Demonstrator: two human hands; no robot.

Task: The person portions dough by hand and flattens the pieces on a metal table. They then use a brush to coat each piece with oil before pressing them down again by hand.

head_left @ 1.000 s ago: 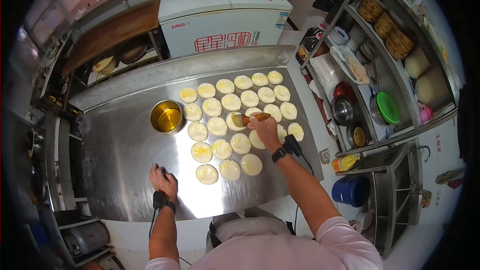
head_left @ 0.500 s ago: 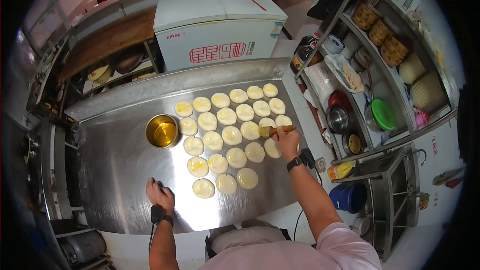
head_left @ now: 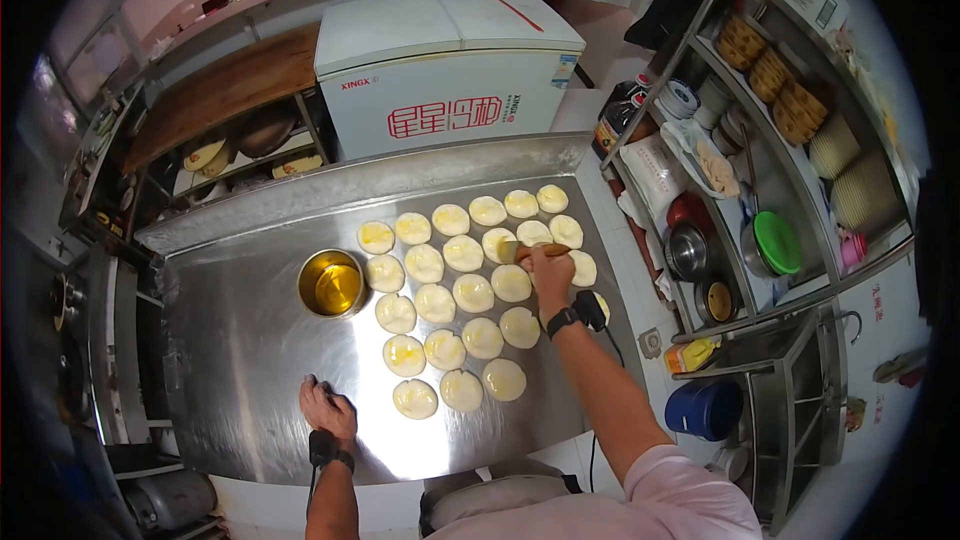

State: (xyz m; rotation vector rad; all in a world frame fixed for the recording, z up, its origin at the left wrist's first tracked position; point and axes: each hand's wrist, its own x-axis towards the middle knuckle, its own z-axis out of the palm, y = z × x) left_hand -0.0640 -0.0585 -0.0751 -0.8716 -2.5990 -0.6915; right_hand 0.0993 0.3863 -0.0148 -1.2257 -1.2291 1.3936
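My right hand (head_left: 548,280) grips the wooden handle of a pastry brush (head_left: 508,252). The bristles lie over the right edge of a dough round (head_left: 494,243) in the second row from the back. Several more flat dough rounds, such as one near the front (head_left: 504,379), lie in rows on the metal table (head_left: 250,370), many with yellow oil on top. My left hand (head_left: 329,411) rests on the tabletop left of the front rounds, fingers stretched out and holding nothing. Left of the rows stands a metal pot (head_left: 333,283) of yellow oil.
A raised metal lip (head_left: 400,173) runs along the table's back edge, with a white chest freezer (head_left: 450,70) behind it. To the right, a shelf rack holds steamer baskets (head_left: 741,38), bowls and a green lid (head_left: 777,242). A blue bucket (head_left: 704,410) stands below.
My right hand has moved left with the brush, from the right-hand rounds to one in the second row. My left hand stays on the table. The camera view has shifted slightly.
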